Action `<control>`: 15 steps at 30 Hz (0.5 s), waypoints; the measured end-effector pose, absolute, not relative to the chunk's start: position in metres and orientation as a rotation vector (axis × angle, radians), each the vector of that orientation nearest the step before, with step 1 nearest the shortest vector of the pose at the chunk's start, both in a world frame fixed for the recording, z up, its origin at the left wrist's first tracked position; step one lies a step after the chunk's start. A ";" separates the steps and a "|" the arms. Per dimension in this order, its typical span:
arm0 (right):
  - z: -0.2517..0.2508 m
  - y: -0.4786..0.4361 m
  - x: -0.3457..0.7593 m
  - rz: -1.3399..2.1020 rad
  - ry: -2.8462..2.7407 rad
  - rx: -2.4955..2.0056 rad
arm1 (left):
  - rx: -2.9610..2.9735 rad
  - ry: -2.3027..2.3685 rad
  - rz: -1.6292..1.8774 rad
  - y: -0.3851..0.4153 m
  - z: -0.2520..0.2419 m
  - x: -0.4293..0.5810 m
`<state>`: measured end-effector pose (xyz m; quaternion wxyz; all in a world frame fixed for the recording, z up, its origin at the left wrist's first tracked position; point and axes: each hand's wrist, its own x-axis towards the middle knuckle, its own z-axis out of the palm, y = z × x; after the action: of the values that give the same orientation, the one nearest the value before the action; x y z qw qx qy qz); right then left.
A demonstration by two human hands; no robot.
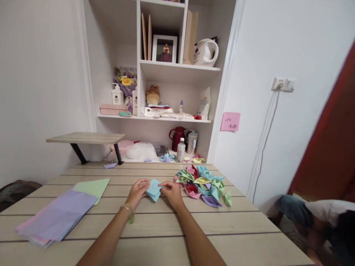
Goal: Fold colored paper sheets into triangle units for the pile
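Observation:
A small piece of folded light blue paper (153,190) is held up between my two hands, a little above the wooden table. On its left side, my left hand (138,193) pinches the edge with thumb and fingers. From the right, my right hand (171,193) grips the paper's other edge with closed fingertips. To the right of my right hand lies a heap of folded paper boats (202,180) in several colours. A purple folded paper (212,201) and a green one (227,198) sit at the heap's near edge.
Purple paper sheets (61,210) lie stacked at the left, with a green sheet (95,187) partly under them. A small raised stand (85,138) is at the back left. Behind the table are a bottle (181,150) and a red jug (176,138). Another person (321,218) crouches at the right.

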<state>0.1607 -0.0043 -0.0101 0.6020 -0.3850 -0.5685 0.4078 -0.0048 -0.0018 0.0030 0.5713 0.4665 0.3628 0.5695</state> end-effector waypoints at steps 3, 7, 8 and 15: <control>-0.009 -0.003 0.164 0.877 -1.272 -0.919 | 1.088 0.797 1.273 -0.006 0.005 -0.003; -0.007 -0.004 0.166 0.972 -1.216 -0.880 | 1.166 0.784 1.247 -0.007 0.006 -0.003; -0.006 -0.005 0.166 1.028 -1.204 -0.855 | 1.172 0.787 1.264 -0.007 0.005 -0.003; -0.006 -0.009 0.160 1.243 -1.214 -0.777 | 1.198 0.880 1.330 -0.002 0.003 -0.005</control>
<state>0.1603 -0.0089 -0.0056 0.5805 -0.3327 -0.5193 0.5317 -0.0055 -0.0019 0.0032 0.5427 0.5046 0.3706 0.5599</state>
